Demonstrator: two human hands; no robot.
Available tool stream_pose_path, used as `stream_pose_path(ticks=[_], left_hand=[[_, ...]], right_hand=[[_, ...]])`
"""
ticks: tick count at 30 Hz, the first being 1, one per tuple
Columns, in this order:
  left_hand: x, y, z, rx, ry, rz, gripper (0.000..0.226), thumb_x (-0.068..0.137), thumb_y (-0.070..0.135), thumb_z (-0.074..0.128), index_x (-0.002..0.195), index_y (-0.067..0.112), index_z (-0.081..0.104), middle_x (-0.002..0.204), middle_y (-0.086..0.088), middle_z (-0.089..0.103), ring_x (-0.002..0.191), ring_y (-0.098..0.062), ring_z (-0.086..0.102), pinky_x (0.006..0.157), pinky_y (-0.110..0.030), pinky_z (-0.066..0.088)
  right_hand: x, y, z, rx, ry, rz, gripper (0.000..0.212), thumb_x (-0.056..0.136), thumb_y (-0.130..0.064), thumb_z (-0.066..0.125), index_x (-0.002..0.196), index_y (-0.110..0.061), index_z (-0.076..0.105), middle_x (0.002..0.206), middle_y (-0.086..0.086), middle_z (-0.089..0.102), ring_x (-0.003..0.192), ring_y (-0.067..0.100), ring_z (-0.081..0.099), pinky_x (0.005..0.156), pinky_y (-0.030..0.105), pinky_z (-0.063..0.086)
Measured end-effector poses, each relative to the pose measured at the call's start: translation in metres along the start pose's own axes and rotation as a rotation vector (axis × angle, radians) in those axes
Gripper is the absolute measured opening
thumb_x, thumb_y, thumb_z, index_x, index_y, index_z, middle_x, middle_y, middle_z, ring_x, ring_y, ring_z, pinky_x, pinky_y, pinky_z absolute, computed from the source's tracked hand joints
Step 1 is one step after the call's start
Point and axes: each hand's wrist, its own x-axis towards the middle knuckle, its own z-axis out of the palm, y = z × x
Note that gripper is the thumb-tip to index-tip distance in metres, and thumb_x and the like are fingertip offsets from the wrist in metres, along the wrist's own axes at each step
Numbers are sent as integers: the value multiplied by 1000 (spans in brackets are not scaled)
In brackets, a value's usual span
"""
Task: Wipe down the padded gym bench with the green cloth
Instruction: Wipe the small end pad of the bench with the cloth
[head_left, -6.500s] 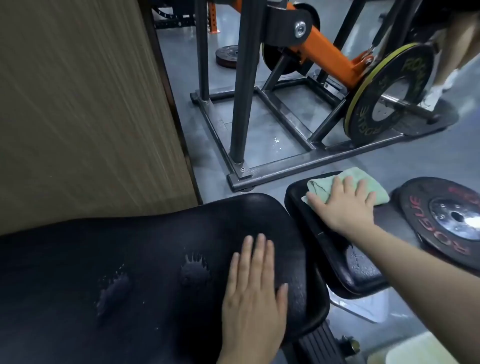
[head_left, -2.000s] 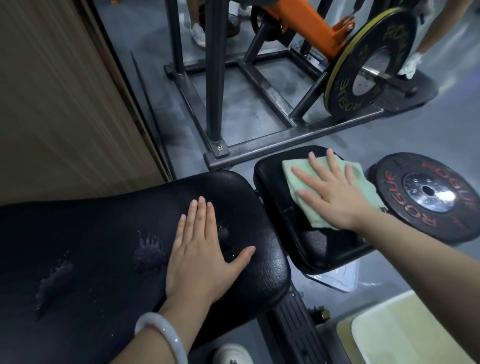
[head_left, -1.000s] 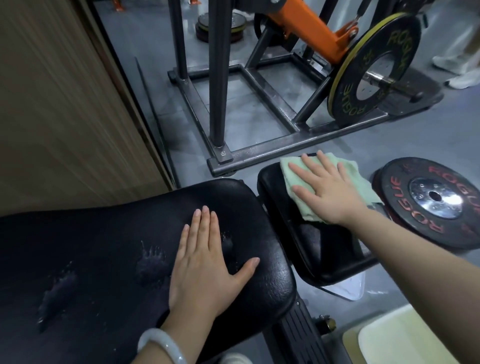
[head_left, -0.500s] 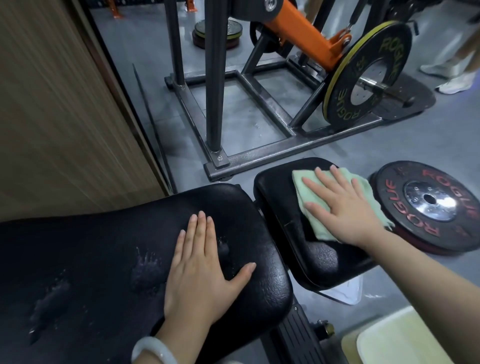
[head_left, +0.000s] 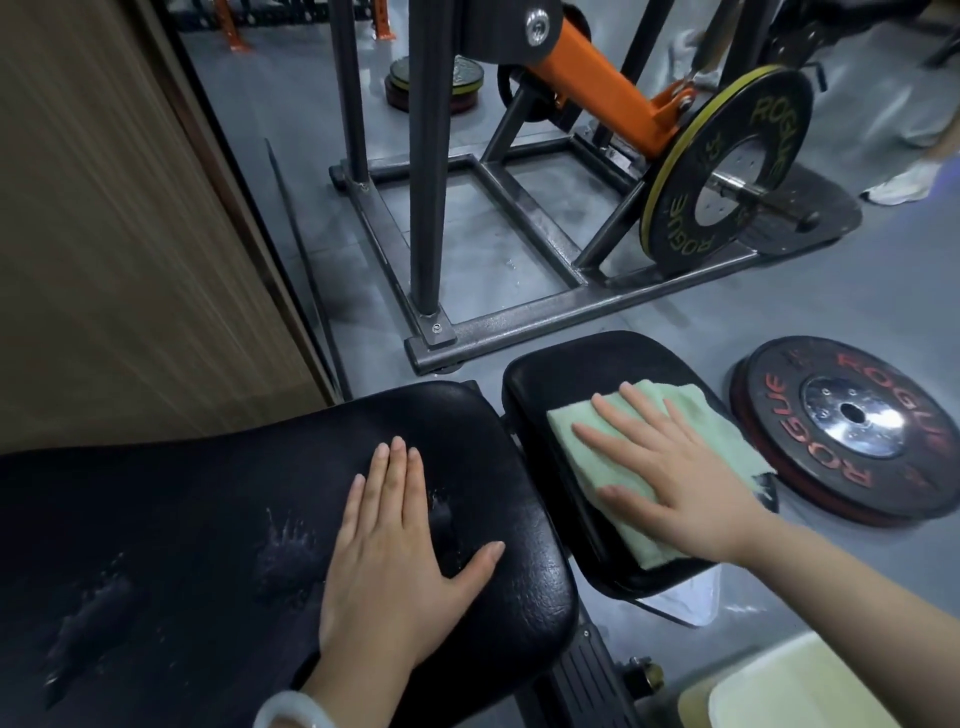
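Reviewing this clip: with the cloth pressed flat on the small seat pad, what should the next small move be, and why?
Probably slide the green cloth under the right hand toward the seat pad's far edge, which shows bare above the cloth. The left hand lies flat on the long back pad, bracing; its wet-looking marks can likely wait until the seat pad is covered.

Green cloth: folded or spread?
Folded. The green cloth shows a thick layered edge near the wrist; right hand presses it flat.
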Motion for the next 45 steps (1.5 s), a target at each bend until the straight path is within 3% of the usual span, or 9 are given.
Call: stream_pose_path(ticks=[5, 10, 13, 19, 24, 29, 34, 41, 45], left_hand=[[0, 0, 1, -2, 5, -3, 103, 83, 81, 22, 144, -1, 32, 154, -13, 26, 144, -21, 17, 111, -40, 16], [0, 1, -3, -10, -9, -20, 105, 81, 83, 11, 149, 4, 18, 159, -8, 10, 147, -16, 2, 115, -36, 3], [1, 1, -3, -5, -2, -19, 105, 81, 83, 11, 149, 4, 17, 159, -8, 9, 147, -15, -1, 116, -35, 0], [0, 1, -2, 1, -9, -4, 103, 84, 81, 17, 147, 0, 28, 156, -11, 20, 146, -19, 12, 114, -37, 7], [0, 1, -1, -1, 2, -9, 102, 84, 81, 18, 145, 0, 31, 155, -12, 24, 145, -20, 17, 112, -39, 13], [1, 1, 0, 4, 4, -7, 102, 84, 80, 17, 145, 0, 32, 155, -13, 26, 144, -23, 20, 111, -39, 14], [1, 1, 0, 7, -6, -11, 102, 84, 81, 17, 145, 0, 32, 155, -12, 25, 145, -20, 17, 112, -39, 13], [1, 1, 0, 17, 4, -9, 102, 84, 81, 19, 145, -1, 31, 156, -12, 23, 145, -18, 12, 113, -38, 11], [1, 1, 1, 20, 10, -4, 102, 84, 80, 19, 146, 0, 29, 156, -12, 23, 145, -19, 13, 113, -38, 10]], right_hand=[[18, 11, -7, -33, 33, 174, 64, 80, -76, 15, 140, -56, 14, 158, -18, 8, 145, 9, -16, 117, 49, -6], [57, -8, -3, -55, 12, 346, 72, 79, -71, 14, 147, -48, 14, 160, -14, 1, 145, 15, -17, 114, 49, -12], [64, -24, 4, -63, -9, 254, 71, 81, -67, 13, 149, -46, 13, 161, -12, 1, 146, 15, -16, 115, 47, -12], [20, -21, 6, -36, 5, 19, 68, 84, -76, 13, 146, -49, 21, 158, -17, 6, 143, 6, -18, 115, 37, -13], [32, 7, -4, -31, 44, 110, 63, 81, -75, 16, 140, -54, 13, 158, -16, 10, 146, 8, -9, 117, 45, -4], [85, -2, -3, -55, 11, 307, 69, 79, -68, 19, 146, -51, 18, 160, -14, 7, 147, 13, -9, 116, 49, -8], [74, -23, 0, -69, -21, 154, 77, 75, -71, 8, 148, -48, 16, 160, -14, 4, 146, 13, -13, 116, 47, -10], [-19, 6, 0, -33, 11, -87, 58, 92, -69, 22, 146, -48, 22, 157, -16, 14, 148, 13, -2, 117, 40, -3], [2, 35, -13, -28, 14, 4, 64, 86, -77, 19, 145, -52, 18, 157, -14, 16, 148, 14, 0, 116, 54, 3]])
